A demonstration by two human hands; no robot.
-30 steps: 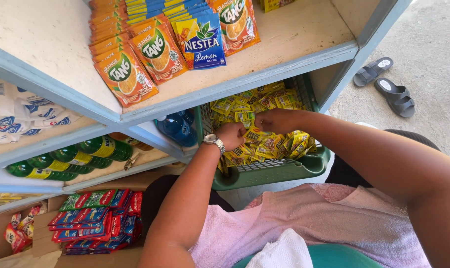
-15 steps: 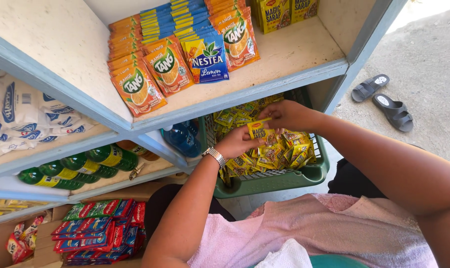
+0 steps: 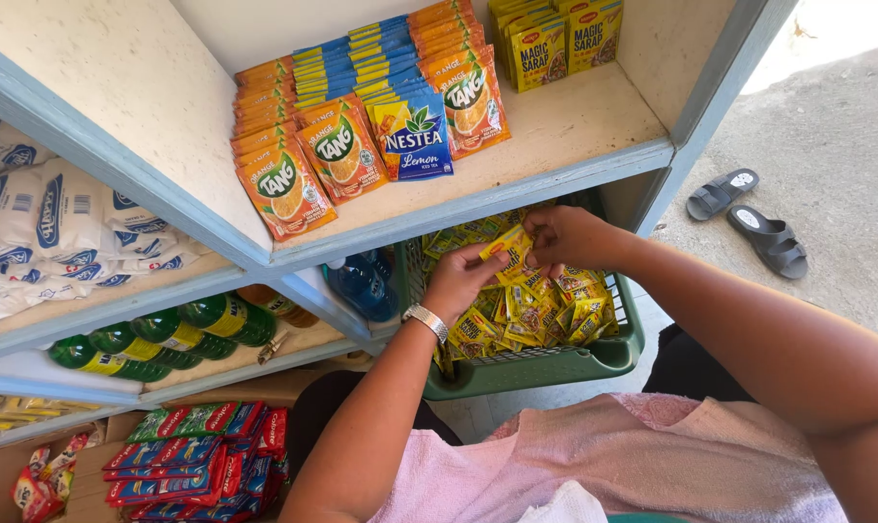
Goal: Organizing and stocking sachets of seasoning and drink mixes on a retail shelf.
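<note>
Between both hands: small yellow sachet [image 3: 513, 248]
Above hands: orange packets [image 3: 286, 189], blue packets [image 3: 415, 138]
Below hands: yellow sachets [image 3: 536, 310], heaped

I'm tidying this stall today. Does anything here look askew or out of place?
Nothing is spilled or damaged. The yellow sachets lie in a loose jumble in the green basket, unlike the neat overlapping rows of drink packets on the shelf above. Both hands, left hand and right hand, hold one yellow sachet over it.
</note>
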